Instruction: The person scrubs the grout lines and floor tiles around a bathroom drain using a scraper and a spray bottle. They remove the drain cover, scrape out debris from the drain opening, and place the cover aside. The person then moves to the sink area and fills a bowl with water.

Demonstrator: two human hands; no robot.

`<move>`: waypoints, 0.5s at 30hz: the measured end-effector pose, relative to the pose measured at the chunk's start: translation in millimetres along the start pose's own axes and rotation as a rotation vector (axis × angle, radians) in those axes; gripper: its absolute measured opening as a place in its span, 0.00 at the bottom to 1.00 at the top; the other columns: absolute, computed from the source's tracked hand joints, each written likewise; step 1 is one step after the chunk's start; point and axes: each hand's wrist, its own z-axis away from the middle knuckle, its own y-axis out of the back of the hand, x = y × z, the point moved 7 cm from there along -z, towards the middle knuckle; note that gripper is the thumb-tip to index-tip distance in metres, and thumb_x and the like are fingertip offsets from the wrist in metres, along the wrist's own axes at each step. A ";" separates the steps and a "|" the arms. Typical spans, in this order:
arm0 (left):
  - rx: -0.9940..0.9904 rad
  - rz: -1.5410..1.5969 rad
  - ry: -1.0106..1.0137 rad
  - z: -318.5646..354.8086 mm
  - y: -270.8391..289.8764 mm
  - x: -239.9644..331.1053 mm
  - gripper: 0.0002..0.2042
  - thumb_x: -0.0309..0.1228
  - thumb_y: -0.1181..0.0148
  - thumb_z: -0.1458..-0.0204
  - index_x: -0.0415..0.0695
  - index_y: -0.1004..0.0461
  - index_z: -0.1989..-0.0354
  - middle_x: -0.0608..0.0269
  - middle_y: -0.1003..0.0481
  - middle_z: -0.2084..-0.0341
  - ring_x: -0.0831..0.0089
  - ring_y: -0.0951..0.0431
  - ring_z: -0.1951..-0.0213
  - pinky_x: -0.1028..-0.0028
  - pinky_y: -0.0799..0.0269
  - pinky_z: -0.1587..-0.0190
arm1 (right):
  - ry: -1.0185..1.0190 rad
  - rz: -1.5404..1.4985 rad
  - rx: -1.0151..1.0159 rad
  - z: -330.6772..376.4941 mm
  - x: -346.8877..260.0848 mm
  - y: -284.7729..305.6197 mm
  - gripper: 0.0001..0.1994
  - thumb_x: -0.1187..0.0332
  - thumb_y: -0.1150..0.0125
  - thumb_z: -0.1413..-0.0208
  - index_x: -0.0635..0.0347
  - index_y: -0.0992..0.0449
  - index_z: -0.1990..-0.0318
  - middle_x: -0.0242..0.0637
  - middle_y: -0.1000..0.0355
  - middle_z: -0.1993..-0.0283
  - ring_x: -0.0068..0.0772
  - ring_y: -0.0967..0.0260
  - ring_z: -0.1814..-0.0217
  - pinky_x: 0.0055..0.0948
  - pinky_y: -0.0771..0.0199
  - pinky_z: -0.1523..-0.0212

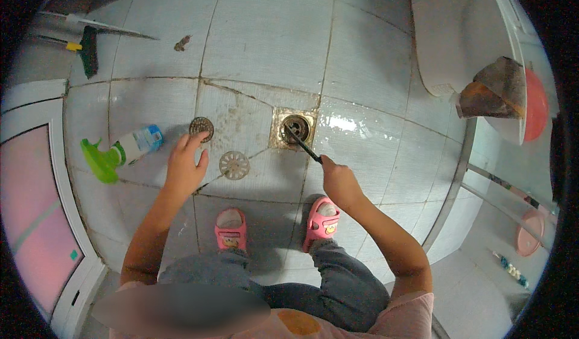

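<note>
My right hand [342,183] is closed round one end of a thin dark stick-like tool [309,150]. Its far end dips into the open round hole of a square metal floor drain [306,119]; what tip it has is hard to make out. My left hand [184,164] reaches to a round, dark perforated drain cover [202,128] on the tiles, with its fingertips at the near edge and the thumb held apart. Between the two hands, nearer my feet, lies a flat round grate [234,166] with slots.
A spray bottle [136,146] with a green head lies left of my left hand. Wet tiles shine right of the drain. My pink clogs [230,230] stand nearby. A squeegee [89,52] is far left, a white fixture [452,31] far right, a white-framed door [75,200] left.
</note>
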 end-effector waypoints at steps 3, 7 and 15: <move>0.005 -0.003 -0.030 1.3 -3.2 6.0 0.16 0.24 0.47 0.59 0.45 0.33 0.57 0.53 0.32 0.67 0.53 0.31 0.64 0.63 0.35 0.62 | 0.019 0.117 -0.040 -4.8 4.7 -8.0 0.19 0.75 0.55 0.54 0.62 0.37 0.51 0.50 0.30 0.75 0.48 0.30 0.75 0.40 0.30 0.76; 0.007 0.009 -0.024 10.1 -4.1 2.4 0.16 0.24 0.47 0.59 0.44 0.32 0.58 0.53 0.32 0.67 0.53 0.31 0.64 0.63 0.35 0.62 | 0.046 0.395 -0.021 1.1 2.9 32.8 0.20 0.74 0.55 0.54 0.56 0.36 0.49 0.45 0.30 0.72 0.44 0.30 0.74 0.37 0.29 0.76; -0.013 0.014 -0.001 17.1 -8.4 -1.4 0.15 0.24 0.47 0.59 0.42 0.31 0.59 0.53 0.33 0.69 0.53 0.31 0.65 0.63 0.35 0.64 | 0.086 0.087 -0.077 -6.0 4.4 14.8 0.13 0.74 0.56 0.52 0.61 0.33 0.57 0.49 0.31 0.75 0.46 0.32 0.78 0.38 0.32 0.79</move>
